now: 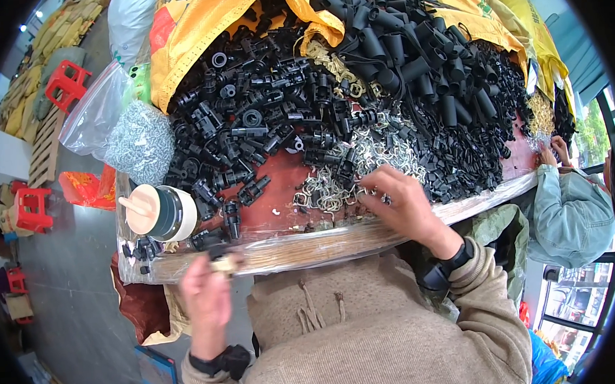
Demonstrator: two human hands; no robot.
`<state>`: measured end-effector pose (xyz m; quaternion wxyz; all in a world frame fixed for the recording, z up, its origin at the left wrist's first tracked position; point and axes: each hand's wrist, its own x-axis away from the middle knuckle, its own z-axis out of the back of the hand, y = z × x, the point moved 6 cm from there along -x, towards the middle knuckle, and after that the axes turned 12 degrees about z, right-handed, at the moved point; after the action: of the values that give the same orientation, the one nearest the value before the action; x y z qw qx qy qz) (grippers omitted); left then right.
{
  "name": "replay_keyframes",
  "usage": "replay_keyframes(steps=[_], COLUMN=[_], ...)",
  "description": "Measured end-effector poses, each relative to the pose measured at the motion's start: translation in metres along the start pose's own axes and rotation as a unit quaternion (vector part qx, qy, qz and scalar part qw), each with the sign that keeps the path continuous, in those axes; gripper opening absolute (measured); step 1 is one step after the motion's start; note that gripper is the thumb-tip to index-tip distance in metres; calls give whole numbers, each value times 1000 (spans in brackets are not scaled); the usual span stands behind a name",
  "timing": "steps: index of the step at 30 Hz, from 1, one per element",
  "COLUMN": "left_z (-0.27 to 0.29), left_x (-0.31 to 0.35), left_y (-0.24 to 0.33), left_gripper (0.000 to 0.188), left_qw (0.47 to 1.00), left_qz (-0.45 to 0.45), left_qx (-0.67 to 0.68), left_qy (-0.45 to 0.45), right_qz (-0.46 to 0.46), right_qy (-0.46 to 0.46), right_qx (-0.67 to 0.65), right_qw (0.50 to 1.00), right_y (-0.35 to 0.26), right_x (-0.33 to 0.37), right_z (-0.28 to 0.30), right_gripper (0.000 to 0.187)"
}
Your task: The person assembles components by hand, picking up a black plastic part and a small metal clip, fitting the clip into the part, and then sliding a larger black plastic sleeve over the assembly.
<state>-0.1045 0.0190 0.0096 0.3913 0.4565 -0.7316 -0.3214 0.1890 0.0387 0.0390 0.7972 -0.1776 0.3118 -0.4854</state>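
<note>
- While the left hand (207, 294) grips a blurred black-and-cream piece (223, 264) in its fingertips, over the front edge of the table (310, 251), the smear hides how complete that piece is.
- The right hand (407, 209) bends over the metal hooks (325, 191), fingertips at the pile; whether it pinches one, I cannot tell.
- Much seems left: black fittings (251, 118), black tubes (391, 45) and small black clips (451, 153) lie loose in heaps.
- I cannot pick out any finished batch, so the amount done is unclear.
</note>
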Motion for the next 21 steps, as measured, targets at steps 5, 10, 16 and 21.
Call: replay_keyframes(steps=[5,10,16,21], left_z=[91,141,162,144], left_x=[30,24,7,11], left_y=[54,78,72,69], left_gripper=[25,22,26,25], left_qw=[966,929,925,910], left_qz=[-146,-209,-176,-211], left_qx=[-48,-37,-81,-79], left_qy=[207,304,326,348], right_qz=[72,67,63,78], right_qy=[-15,-76,-66,-30], right_qx=[176,233,212,213], right_qw=[982,967,973,973], right_y=[11,17,20,34], right_x=[5,6,0,0], right_z=[11,3,2,1], right_gripper=[25,28,25,21])
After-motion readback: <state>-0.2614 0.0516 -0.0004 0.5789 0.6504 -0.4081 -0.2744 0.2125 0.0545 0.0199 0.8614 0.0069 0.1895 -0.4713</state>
